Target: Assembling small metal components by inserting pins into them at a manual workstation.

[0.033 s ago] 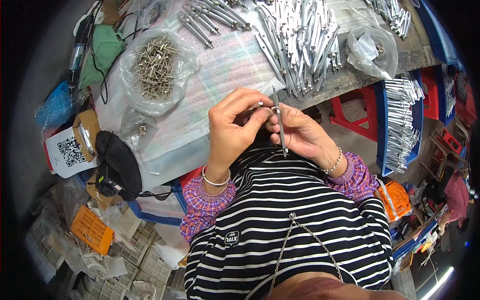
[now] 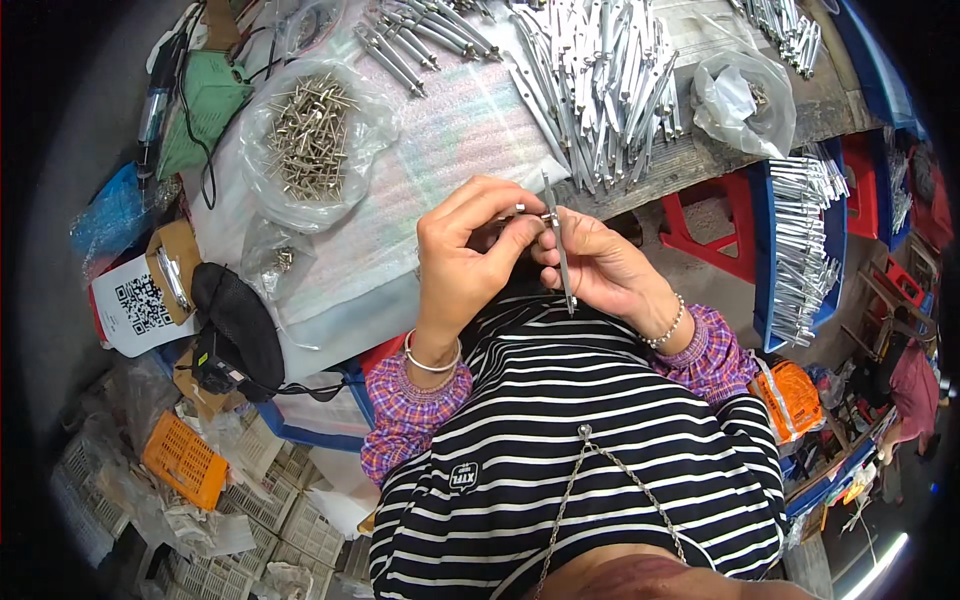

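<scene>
Close in front of my body, my right hand (image 2: 610,275) pinches a thin silver metal bar (image 2: 563,255), which points away from me. My left hand (image 2: 460,250) meets it from the other side, its thumb and forefinger closed on a small metal pin (image 2: 521,208) at the bar's far part. How far the pin sits in the bar is hidden by the fingers. On the wrapped table to the left, an open clear bag holds a heap of metal pins (image 2: 308,135). Beyond my hands lies a big pile of similar silver bars (image 2: 605,90).
Thicker metal rods (image 2: 425,35) lie at the far edge. A small bag of parts (image 2: 283,260) and a black pouch (image 2: 235,315) sit at the left. To the right stand another plastic bag (image 2: 745,100), a blue bin of bars (image 2: 805,250) and a red stool (image 2: 710,225).
</scene>
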Demonstrator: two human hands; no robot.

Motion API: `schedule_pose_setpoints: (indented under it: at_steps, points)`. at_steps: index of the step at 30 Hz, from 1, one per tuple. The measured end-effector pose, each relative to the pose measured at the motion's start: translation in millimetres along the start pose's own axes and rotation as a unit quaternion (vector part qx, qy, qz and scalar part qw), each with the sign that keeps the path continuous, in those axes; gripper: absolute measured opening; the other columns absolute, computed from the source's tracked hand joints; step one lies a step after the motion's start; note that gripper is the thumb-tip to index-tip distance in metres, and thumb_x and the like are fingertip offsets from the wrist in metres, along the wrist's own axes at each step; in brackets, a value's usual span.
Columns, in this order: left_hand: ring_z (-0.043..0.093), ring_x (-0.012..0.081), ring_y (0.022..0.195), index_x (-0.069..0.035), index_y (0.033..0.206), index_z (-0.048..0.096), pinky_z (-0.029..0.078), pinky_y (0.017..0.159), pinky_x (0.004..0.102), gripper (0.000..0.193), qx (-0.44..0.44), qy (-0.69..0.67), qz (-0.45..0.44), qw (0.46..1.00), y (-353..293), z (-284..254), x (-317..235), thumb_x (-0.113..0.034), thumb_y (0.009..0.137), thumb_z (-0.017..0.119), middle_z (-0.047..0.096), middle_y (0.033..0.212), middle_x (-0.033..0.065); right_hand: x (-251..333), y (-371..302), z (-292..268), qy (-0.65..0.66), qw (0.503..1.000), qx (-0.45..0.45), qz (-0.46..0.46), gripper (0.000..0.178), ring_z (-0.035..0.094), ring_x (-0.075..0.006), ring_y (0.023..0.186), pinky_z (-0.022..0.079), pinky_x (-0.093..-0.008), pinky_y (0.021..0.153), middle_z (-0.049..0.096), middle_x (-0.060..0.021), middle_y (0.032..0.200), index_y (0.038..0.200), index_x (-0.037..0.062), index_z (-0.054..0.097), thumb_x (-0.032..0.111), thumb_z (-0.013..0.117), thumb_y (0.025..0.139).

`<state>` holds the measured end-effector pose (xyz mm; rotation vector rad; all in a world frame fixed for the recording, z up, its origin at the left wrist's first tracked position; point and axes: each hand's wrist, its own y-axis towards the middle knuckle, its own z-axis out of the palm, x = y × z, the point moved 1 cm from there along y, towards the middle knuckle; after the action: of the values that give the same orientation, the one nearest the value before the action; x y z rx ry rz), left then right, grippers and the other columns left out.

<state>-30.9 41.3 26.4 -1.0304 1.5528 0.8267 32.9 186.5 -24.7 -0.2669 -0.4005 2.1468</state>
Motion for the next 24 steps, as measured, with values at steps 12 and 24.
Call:
schedule_pose_setpoints:
  at_steps: [12, 24]
  points:
    - [0.056, 0.0100, 0.062, 0.002, 0.077, 0.061, 0.042, 0.053, 0.0198, 0.009, -0.017, 0.005, 0.030, 0.999, 1.4, 3.7, 0.8, 0.007, 0.069, 0.061, 0.058, 0.075, 0.0061, 0.0, -1.4, 1.2, -0.053, 0.998, 0.001, -0.022, 0.026, 0.059, -0.0128, 0.076, 0.054, -0.0344, 0.075, 0.059, -0.0074, 0.091, 0.107, 0.0010, 0.052, 0.010, 0.060, 0.083]
    - [0.050, 0.0050, 0.065, 0.002, 0.080, 0.061, 0.037, 0.055, 0.0157, 0.014, -0.030, 0.019, 0.000, 0.999, -3.6, 6.6, -8.9, 0.009, 0.068, 0.063, 0.056, 0.083, 0.0033, 6.8, -5.9, 7.9, -0.144, 0.986, -0.064, -0.050, 0.025, 0.058, -0.0131, 0.073, 0.053, -0.0308, 0.069, 0.058, -0.0067, 0.084, 0.105, -0.0003, 0.053, 0.007, 0.060, 0.082]
